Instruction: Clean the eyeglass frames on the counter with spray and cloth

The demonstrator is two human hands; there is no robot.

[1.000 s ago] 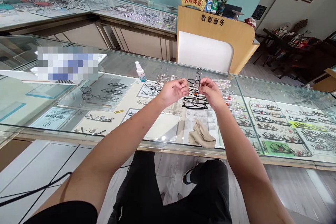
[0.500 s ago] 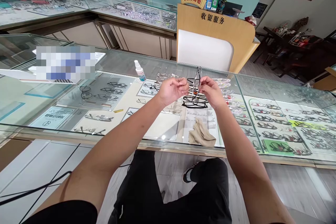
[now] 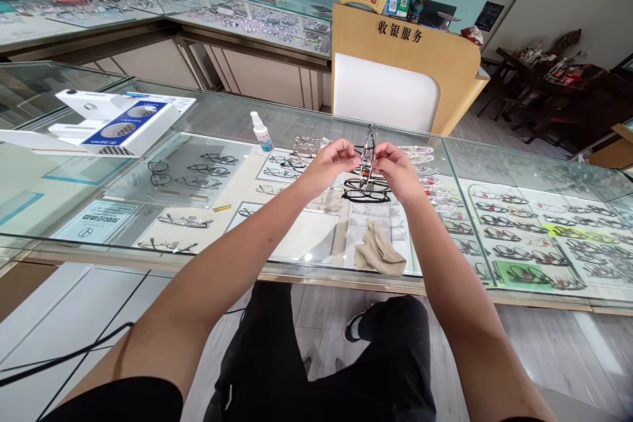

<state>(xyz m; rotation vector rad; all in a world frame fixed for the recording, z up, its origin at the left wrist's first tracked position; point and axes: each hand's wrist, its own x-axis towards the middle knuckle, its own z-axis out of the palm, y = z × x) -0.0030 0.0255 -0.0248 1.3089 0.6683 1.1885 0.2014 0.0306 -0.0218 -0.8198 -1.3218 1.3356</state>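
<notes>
Above the glass counter, a pair of eyeglasses (image 3: 367, 157) is held on end between my two hands. My right hand (image 3: 395, 171) pinches its right side with the fingertips. From the other side my left hand (image 3: 330, 168) has its thumb and fingers closed on the glasses; the exact grip point is small. Just below them, several dark-framed eyeglasses (image 3: 366, 196) lie in a row on the counter. A crumpled beige cloth (image 3: 380, 252) rests nearer to me. To the left of my left hand a white spray bottle (image 3: 262, 132) stands upright.
An open white and blue box (image 3: 123, 125) lies at the left of the glass counter (image 3: 208, 105). A thin yellow stick (image 3: 222, 208) is at the middle left. Many frames sit in the case at right (image 3: 529, 237). Beyond stands a wooden cashier desk (image 3: 405, 53).
My left hand has moved right and closed on the glasses, where before it was beside them with fingers curled. My right hand keeps its hold.
</notes>
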